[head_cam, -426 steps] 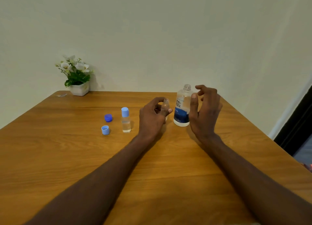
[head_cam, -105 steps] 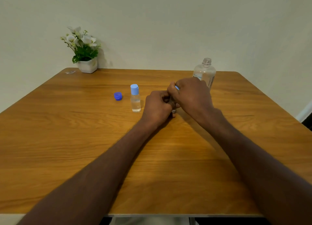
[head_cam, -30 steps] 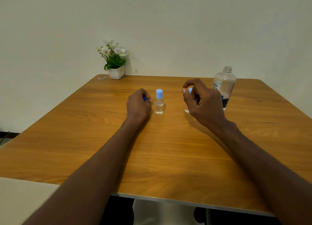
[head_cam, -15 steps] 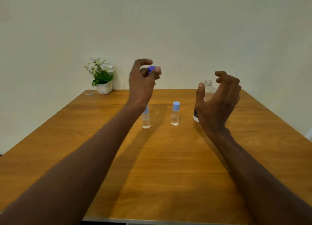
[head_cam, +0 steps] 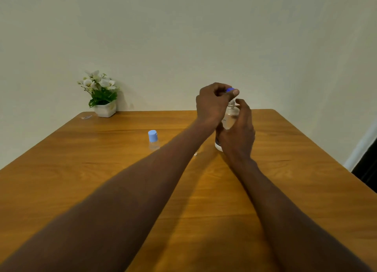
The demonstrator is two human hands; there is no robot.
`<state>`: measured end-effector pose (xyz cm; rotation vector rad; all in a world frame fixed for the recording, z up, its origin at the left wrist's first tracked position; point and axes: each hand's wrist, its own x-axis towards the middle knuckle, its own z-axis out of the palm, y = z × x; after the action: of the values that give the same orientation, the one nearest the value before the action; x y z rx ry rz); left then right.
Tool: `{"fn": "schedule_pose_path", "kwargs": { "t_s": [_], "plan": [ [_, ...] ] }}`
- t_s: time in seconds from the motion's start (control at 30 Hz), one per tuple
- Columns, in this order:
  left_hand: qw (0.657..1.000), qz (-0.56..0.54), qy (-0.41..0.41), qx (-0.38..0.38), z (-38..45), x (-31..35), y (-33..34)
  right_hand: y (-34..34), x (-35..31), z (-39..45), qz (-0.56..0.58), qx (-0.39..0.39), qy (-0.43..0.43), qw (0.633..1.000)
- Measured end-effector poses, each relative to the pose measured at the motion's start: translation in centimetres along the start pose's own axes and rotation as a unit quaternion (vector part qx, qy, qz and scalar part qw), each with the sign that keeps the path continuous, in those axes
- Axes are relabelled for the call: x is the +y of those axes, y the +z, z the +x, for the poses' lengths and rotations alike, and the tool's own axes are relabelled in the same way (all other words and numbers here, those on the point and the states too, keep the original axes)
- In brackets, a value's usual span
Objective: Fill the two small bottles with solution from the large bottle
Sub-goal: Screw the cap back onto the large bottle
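The large clear bottle (head_cam: 230, 116) stands open-necked on the wooden table (head_cam: 81, 169), right of centre. My right hand (head_cam: 239, 137) wraps around its body. My left hand (head_cam: 212, 105) reaches across and pinches the dark blue cap (head_cam: 230, 89) just above the bottle's threaded neck. One small bottle (head_cam: 153, 139) with a light blue cap stands upright to the left, holding clear liquid. The second small bottle is hidden behind my left forearm.
A white pot of flowers (head_cam: 102, 95) sits at the table's far left corner, with a small clear scrap (head_cam: 86, 117) beside it. The table's right edge runs close to a dark doorway (head_cam: 367, 169).
My left hand has carried the dark blue cap rightward and down over the large bottle's neck. My right hand has closed around the large bottle. One small bottle is now hidden by my forearm.
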<state>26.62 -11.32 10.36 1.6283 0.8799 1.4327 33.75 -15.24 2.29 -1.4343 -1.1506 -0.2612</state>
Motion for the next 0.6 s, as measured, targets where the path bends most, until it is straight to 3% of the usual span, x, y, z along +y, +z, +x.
{"fn": "schedule_pose_path", "kwargs": {
  "t_s": [0.33,0.6],
  "plan": [
    [0.992,0.071,0.103,0.022,-2.0,-2.1,0.8,-0.1,0.1,0.0,0.019,0.001,0.001,1.0],
    [0.991,0.08,0.096,-0.049,-0.8,-1.7,-0.5,-0.3,-0.3,-0.1,0.018,0.006,0.014,1.0]
  ]
}}
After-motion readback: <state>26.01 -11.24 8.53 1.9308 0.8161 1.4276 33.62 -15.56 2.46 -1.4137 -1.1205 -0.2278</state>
